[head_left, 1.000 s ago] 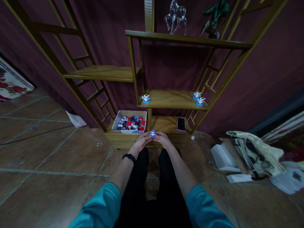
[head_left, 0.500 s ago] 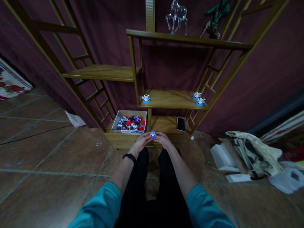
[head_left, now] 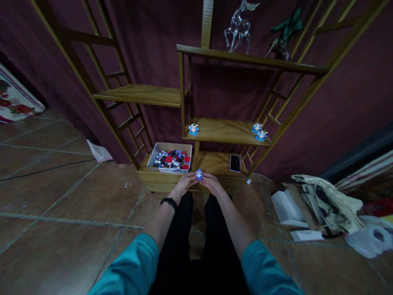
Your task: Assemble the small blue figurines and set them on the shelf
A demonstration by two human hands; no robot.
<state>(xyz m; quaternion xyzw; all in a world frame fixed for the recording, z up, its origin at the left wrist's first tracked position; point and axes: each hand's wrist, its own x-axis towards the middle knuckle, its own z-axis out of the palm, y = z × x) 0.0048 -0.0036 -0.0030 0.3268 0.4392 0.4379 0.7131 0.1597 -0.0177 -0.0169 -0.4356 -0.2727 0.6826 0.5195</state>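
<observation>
Between the hands (head_left: 188, 183), the small figurine (head_left: 199, 175) looks like smooth plastic. Beyond them to the left, the box (head_left: 150, 161) seems matt cardboard, its jumbled pieces (head_left: 173, 163) plastic-looking. Ahead, the shelf unit (head_left: 222, 129) is grained wood with a low varnished sheen; to the right of the hands, the phone (head_left: 235, 163) has a smooth, glossy dark screen. High beyond, the deer ornament (head_left: 238, 28) is clear and glassy before soft, matt curtain cloth (head_left: 147, 57). Far right lie crumpled fabric (head_left: 333, 200) and a thin plastic bag (head_left: 368, 237).
</observation>
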